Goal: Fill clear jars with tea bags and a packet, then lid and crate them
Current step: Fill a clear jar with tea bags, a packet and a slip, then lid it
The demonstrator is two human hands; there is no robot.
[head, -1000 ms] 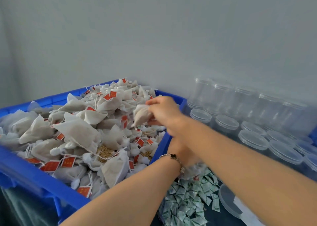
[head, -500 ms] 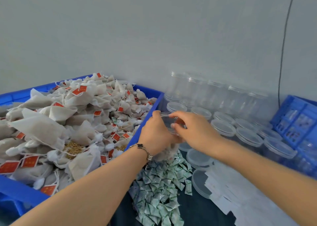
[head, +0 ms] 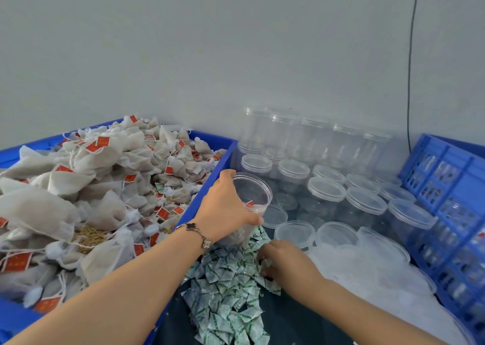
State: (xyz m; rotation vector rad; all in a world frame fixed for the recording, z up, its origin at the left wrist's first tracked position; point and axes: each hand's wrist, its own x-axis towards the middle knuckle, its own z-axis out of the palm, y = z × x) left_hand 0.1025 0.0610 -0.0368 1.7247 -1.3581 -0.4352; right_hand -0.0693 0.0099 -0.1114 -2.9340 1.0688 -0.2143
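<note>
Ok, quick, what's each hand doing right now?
Left hand: holding the open clear jar, fingers wrapped round its side.
Right hand: down in the pile of green-and-white packets, fingertips curled; cannot tell whether it has one.

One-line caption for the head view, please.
Left hand holds an open jar beside the tea-bag bin; right hand reaches into green packets.
</note>
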